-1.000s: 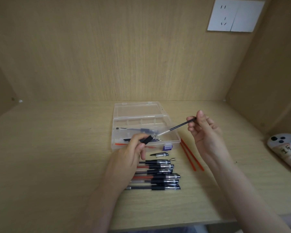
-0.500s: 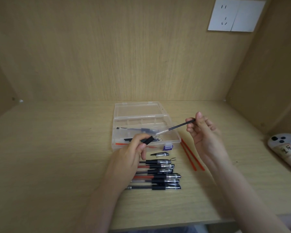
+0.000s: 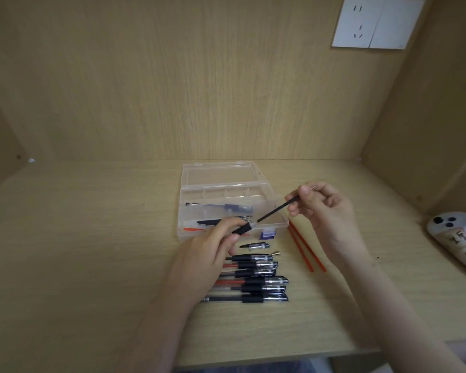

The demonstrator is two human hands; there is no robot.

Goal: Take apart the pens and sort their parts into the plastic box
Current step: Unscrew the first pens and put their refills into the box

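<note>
Left hand [image 3: 205,254] grips clear pen barrel with black rubber sleeve [image 3: 242,229]. Right hand [image 3: 326,211] pinches thin black ink refill [image 3: 276,210], likely to slide it free. Both above near-right corner of clear plastic box [image 3: 267,191]. Assembled pens [image 3: 253,281] queued nearer on desk [image 3: 92,265].

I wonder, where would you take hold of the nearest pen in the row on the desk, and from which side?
The nearest pen lies flat, its far side close against the next pen and its near side open. So I would probably pinch its black sleeve, mid-length, from above and the near side.
</note>
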